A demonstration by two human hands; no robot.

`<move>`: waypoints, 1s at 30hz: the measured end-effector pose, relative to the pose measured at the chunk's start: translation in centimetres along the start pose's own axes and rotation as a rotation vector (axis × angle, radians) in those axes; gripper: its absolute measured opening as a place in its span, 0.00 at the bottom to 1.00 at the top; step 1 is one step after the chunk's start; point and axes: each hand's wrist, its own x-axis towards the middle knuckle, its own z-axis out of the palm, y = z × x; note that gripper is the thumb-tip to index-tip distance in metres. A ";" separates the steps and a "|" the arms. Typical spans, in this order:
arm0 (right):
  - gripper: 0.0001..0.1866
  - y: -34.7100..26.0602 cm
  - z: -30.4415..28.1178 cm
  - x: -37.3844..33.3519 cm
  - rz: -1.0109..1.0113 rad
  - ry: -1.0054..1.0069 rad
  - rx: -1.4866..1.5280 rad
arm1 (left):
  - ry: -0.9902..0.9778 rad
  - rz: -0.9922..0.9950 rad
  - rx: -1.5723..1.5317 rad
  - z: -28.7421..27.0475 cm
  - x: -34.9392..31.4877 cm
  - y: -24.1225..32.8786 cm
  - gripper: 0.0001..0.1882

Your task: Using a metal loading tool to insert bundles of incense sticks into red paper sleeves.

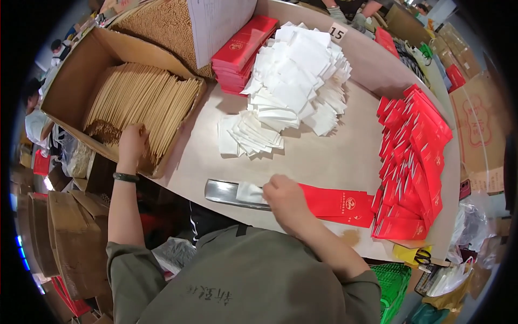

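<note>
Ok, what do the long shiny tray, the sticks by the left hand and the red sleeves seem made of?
Long tray: probably polished metal, given its grey, mirror-like glints.
Sticks: likely wood or bamboo, matte, judging by their pale tan colour.
Red sleeves: smooth, slightly glossy, perhaps coated paper; they lie flat with crisp edges, though plastic film is possible.

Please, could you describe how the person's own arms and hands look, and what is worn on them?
Both arms are bare below short, loose olive-grey sleeves. A dark, rounded bangle circles the left wrist; nothing worn is visible on the right wrist. The left hand and right hand have no gloves.
</note>
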 end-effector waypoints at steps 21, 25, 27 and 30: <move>0.19 2.2 -1.5 -6.9 0.015 0.048 0.042 | -0.523 -0.143 -1.222 -2.3 -12.5 9.6 0.10; 0.19 2.2 -2.1 -6.2 -0.001 -0.031 0.085 | -0.662 0.134 -0.961 -4.4 -12.5 10.2 0.08; 0.18 2.1 -1.9 -6.0 0.020 -0.036 0.077 | -0.662 0.193 -0.795 -4.2 -12.5 9.7 0.07; 0.15 2.5 -1.5 -6.8 -0.019 0.072 0.041 | -0.655 0.167 -0.762 -3.0 -11.1 12.3 0.06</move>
